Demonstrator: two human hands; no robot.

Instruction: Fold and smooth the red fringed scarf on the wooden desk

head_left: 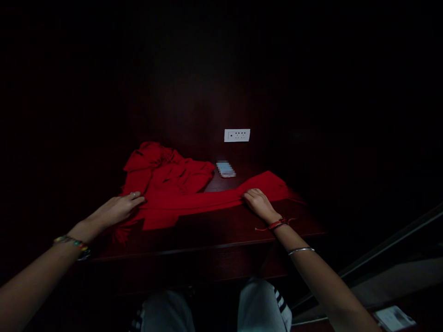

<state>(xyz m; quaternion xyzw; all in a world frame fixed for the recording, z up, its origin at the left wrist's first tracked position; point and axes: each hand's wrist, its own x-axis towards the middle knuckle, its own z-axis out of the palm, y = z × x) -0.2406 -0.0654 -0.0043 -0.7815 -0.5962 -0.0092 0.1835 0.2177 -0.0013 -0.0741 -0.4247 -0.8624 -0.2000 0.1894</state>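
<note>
A long red scarf [204,201] with fringed ends stretches across the dark wooden desk [221,230]. At its left part, my left hand [122,207] is closed on the cloth, a ring on one finger. Farther right, my right hand [258,202] pinches the near edge of the strip, and the fabric fans out beyond it toward a fringe. The rest of the red cloth [162,163] lies in a crumpled heap behind my left hand; whether it is all one piece I cannot tell.
Behind the strip lies a blurred pale-blue flat object [225,168]. A white socket panel [237,135] is on the dark back wall. The desk's front edge runs above my knees [261,304]. At lower right is a pale flat object [394,318].
</note>
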